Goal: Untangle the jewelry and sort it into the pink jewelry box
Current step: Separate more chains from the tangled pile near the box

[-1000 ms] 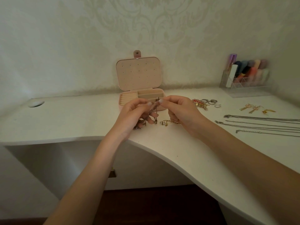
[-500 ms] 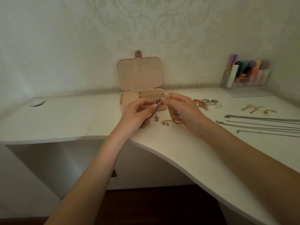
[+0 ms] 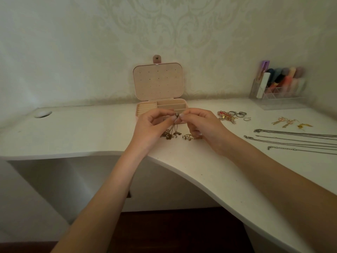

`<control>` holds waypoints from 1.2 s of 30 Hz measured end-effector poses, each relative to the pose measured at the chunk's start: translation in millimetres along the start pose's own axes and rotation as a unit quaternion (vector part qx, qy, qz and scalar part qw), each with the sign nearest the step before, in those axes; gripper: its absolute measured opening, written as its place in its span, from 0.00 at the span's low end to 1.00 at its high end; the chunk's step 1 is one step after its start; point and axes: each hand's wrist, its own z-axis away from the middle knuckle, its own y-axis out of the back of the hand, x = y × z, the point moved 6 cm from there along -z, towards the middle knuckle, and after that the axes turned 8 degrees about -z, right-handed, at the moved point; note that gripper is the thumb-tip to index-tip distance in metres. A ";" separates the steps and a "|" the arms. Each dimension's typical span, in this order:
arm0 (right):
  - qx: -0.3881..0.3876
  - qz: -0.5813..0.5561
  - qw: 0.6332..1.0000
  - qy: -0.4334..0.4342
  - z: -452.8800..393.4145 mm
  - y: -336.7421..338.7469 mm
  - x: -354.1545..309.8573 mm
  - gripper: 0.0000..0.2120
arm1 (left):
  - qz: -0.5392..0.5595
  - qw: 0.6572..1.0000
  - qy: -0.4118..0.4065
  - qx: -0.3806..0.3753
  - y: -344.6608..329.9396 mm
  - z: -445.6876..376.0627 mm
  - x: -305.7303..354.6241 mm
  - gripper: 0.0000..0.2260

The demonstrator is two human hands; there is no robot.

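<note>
Pink jewelry box (image 3: 158, 83) stands open near the back edge of the white tabletop (image 3: 76, 132), lid upright. Just in front of it the left hand (image 3: 151, 129) and right hand (image 3: 202, 127) pinch a tangled chain (image 3: 172, 129) between fingertips, its lower end trailing onto the tabletop. Toward the right edge lie rings (image 3: 235, 114), gold earrings (image 3: 288, 122) and straightened silver necklaces (image 3: 299, 139).

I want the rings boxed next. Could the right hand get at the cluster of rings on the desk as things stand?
Probably yes, once freed: the right hand now pinches the tangled chain together with the left hand. The rings lie just to its right on open desk, nothing between.
</note>
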 end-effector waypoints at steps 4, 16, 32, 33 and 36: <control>-0.001 -0.003 1.000 -0.004 1.1 0.1 -0.1 0.09 | -0.029 0.999 -0.018 0.007 1.1 0.2 -0.8 0.04; 0.045 0.077 0.995 0.040 3.3 3.0 -7.2 0.09 | -0.044 0.999 -0.025 -0.017 -1.7 0.1 1.0 0.04; 0.030 0.144 0.984 0.102 -2.9 1.1 -6.4 0.09 | -0.058 0.998 0.021 -0.019 -4.4 -1.4 -7.0 0.09; 0.024 0.148 0.984 0.098 -1.8 -0.1 -5.8 0.09 | -0.055 0.998 0.031 -0.016 -4.3 -1.0 -7.8 0.10; 0.020 0.147 0.985 0.088 -0.4 -1.2 -5.1 0.09 | -0.059 0.997 0.042 -0.004 -2.6 -0.9 -7.8 0.11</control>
